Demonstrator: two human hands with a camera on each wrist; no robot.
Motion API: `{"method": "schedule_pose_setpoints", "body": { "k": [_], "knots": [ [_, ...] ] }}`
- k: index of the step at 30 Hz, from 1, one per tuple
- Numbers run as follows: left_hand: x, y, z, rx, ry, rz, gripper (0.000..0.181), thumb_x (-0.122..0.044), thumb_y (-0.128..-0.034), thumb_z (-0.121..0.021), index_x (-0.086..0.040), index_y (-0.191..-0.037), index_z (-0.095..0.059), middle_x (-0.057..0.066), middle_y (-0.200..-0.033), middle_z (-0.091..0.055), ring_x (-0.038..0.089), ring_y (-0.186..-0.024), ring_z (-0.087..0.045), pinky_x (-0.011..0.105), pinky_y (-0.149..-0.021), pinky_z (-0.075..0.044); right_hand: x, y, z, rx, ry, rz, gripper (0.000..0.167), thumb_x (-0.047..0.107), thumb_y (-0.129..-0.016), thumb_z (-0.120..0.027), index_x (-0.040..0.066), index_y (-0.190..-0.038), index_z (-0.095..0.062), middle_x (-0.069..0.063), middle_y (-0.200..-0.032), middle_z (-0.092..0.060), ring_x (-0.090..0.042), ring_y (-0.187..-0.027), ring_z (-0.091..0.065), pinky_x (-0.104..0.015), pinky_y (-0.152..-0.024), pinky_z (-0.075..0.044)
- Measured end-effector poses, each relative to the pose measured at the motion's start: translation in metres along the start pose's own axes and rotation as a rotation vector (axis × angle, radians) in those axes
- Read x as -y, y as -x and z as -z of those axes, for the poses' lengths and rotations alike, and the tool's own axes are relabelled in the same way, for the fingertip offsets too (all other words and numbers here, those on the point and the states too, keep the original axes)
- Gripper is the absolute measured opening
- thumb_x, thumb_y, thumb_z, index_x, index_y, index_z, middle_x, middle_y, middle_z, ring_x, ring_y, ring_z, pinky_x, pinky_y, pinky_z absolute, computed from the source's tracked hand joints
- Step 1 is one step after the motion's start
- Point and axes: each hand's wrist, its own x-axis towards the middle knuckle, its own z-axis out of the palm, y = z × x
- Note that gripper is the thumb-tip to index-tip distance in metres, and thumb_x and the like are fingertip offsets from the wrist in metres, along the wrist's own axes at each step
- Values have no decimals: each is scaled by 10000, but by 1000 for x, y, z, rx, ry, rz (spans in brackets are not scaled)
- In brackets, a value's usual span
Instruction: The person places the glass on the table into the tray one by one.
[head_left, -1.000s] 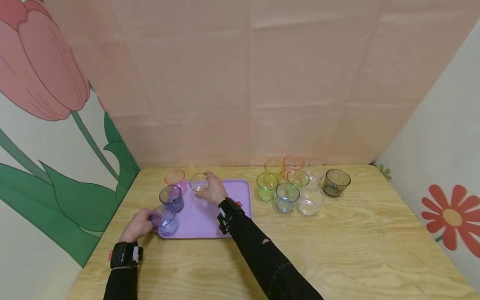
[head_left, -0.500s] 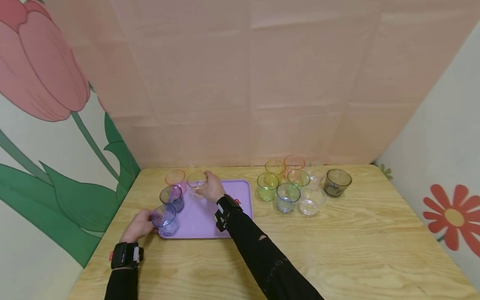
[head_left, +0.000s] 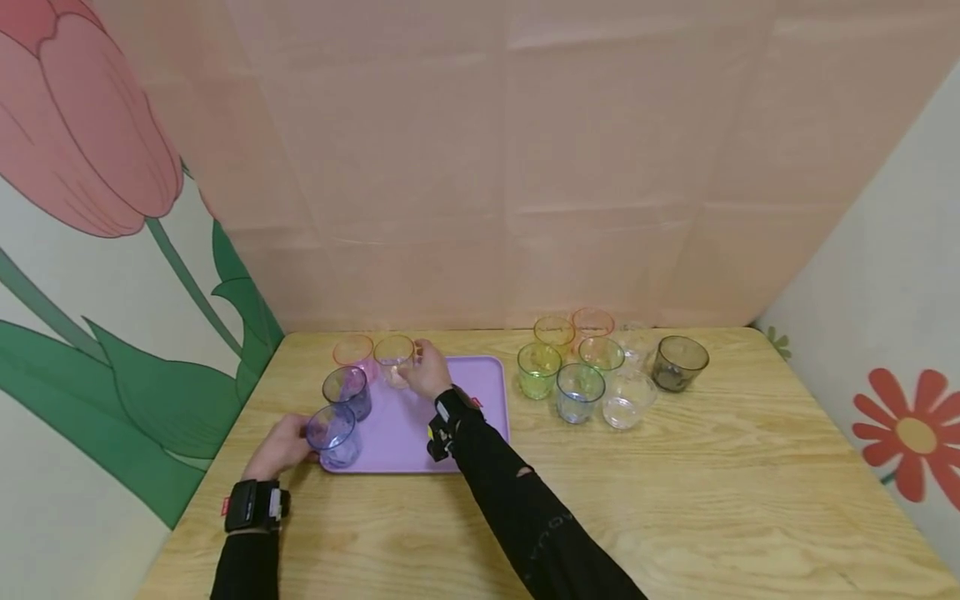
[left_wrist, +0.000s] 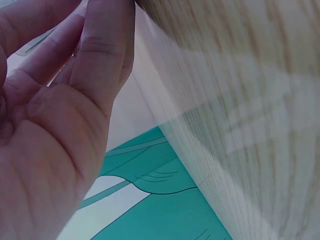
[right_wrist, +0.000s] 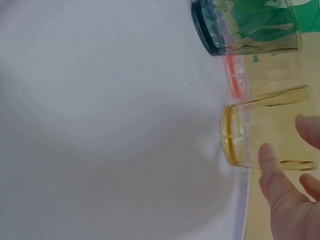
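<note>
In the head view my right hand holds an amber-yellow glass at the back of the lilac tray. In the right wrist view a fingertip touches the side of this upright glass, with the thumb near its rim. My left hand stays at the tray's front left corner, beside a blue glass. Its fingertips are partly hidden by that glass and run out of the left wrist view, so their hold is unclear. A dark blue glass and a pink glass line the tray's left side.
To the tray's right, a group of several glasses stands on the wooden table, among them a green glass, a light blue glass and a clear glass. A smoky grey glass stands at the group's right. Painted walls flank the table.
My right hand has moved the amber-yellow glass left and slightly back, close beside the pink glass. My left hand keeps its place by the blue glass. The head view has shifted a little.
</note>
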Motion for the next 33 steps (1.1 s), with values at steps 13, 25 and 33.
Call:
{"method": "schedule_pose_setpoints", "body": {
  "k": [13,25,33],
  "knots": [
    [-2,-1,-6,9,21,14,165,109,-829,-578,104,-976,-652,98,-853,-644,186,-754,-583,307,-644,-533,-12,1,2,-44,-3,8,605,89,-843,-731,-66,-1363,-463,-272,-1246,-605,-370,-1163,-591,-446,-1011,-470],
    [0,-2,-5,9,23,-3,155,106,-811,-585,103,-952,-649,107,-849,-645,185,-748,-585,289,-634,-533,-28,3,16,28,-104,-15,597,29,-835,-704,-98,-1366,-464,-269,-1269,-598,-362,-1182,-600,-407,-1009,-486],
    [3,-1,-1,6,9,4,182,108,-826,-581,105,-990,-660,136,-886,-661,193,-773,-595,302,-644,-545,-31,10,24,60,-155,-7,550,38,-857,-685,-93,-1353,-488,-252,-1282,-600,-344,-1178,-605,-389,-1010,-489]
  ]
}}
